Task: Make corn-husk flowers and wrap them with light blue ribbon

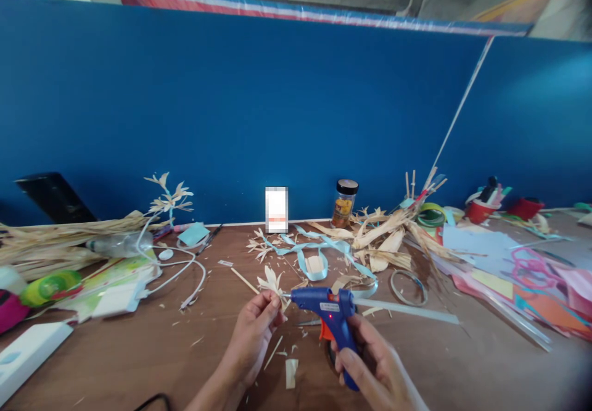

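Note:
My left hand (264, 318) pinches a small pale flower (272, 280) made of dried husk strips, petals pointing up. In my right hand (377, 361) is a blue hot glue gun (326, 303), gripped by its handle. Its nozzle points left and meets the flower's base or lies right beside it; I cannot tell which. A clear glue stick (411, 311) sticks out of the gun's back, and a red light glows on its side. Below the barrel shows an orange trigger (326, 331). A thin pale stick (245, 280) lies just beyond my left hand.
Light blue ribbon (319, 244) curls behind the glue gun, near dried husks (388, 238) and a lidded jar (345, 204). At left are a finished-looking husk flower stem (170, 201), a plastic bottle (123, 244) and white cables. Pink scissors (534, 269) and coloured paper lie right.

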